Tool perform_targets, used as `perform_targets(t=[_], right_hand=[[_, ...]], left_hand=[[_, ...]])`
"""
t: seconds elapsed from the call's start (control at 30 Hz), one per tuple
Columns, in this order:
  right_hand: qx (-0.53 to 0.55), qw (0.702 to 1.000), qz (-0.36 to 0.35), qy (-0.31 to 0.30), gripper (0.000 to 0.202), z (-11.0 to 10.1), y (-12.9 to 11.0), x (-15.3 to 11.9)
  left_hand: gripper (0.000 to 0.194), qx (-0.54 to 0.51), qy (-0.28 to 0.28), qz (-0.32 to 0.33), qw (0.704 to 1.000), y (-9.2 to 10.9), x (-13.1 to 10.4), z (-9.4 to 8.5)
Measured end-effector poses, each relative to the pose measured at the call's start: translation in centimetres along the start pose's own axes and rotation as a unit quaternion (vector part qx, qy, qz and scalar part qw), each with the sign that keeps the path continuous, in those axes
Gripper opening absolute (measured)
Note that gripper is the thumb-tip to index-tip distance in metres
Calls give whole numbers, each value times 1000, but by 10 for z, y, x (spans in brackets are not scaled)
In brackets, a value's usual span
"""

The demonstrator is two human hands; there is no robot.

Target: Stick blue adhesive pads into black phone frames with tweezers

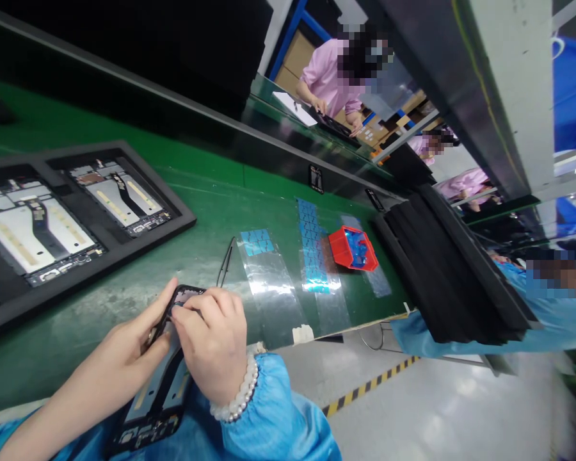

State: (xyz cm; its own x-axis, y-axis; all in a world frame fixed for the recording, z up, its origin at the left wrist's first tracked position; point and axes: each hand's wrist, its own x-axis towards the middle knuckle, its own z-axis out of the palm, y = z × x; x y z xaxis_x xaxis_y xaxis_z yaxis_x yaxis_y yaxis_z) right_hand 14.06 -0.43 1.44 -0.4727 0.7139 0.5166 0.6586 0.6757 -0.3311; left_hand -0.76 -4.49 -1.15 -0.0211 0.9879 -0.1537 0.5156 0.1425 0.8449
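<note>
An opened phone (173, 390) with its inside facing up is tilted at the bench's front edge. My left hand (141, 342) grips it by the sides near its upper end, thumb across the edge. Over that same end, the fingers of my right hand (214, 333) are pinched together and touch the inside of the housing; whatever lies between the fingertips is hidden. A pearl bracelet (240, 394) circles my right wrist. Just beyond the right hand lie black tweezers (226, 262). To the left, a black foam tray (182, 218) holds two more opened phones (125, 195).
Clear strips with blue film stickers (312, 246) lie on the green bench (211, 192). A red bin (350, 248) with blue scraps sits beside them. Black trays (441, 269) are stacked at the right end. Small phone parts (316, 178) rest along the back; co-workers sit beyond.
</note>
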Motion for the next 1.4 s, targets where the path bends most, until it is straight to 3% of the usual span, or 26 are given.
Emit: perform_targets(t=[0.17,0.43,0.53,0.63,0.77,0.97,1.03,1.13,1.4], right_hand=[[-17,999,-9,-43,18,-4,-6,1],[35,998,51,32,15,6,-6,-5],[57,996,67,28,11,5,-3,-8],[60,996,61,-7,8,-2,0,-7],[71,986,106,-106,8,-14,5,0],[121,947,176,-240,39,-25,16,13],[139,937,173,-271,36,-26,20,16],[151,930,174,-288,27,-25,23,17],[122,938,191,-264,27,-17,18,12]], left_hand=[[65,-8,-15,-7,1000,10,0,0],[64,-7,-18,10,1000,9,-4,2],[66,-17,-21,-8,1000,13,-3,-1],[69,2,-36,-9,999,16,0,-5],[66,72,-58,21,995,12,3,-6],[62,134,-105,53,984,7,-2,-6],[61,135,-109,77,982,7,-3,-7],[61,135,-115,99,979,10,-2,-9],[61,144,-138,92,976,19,0,-11]])
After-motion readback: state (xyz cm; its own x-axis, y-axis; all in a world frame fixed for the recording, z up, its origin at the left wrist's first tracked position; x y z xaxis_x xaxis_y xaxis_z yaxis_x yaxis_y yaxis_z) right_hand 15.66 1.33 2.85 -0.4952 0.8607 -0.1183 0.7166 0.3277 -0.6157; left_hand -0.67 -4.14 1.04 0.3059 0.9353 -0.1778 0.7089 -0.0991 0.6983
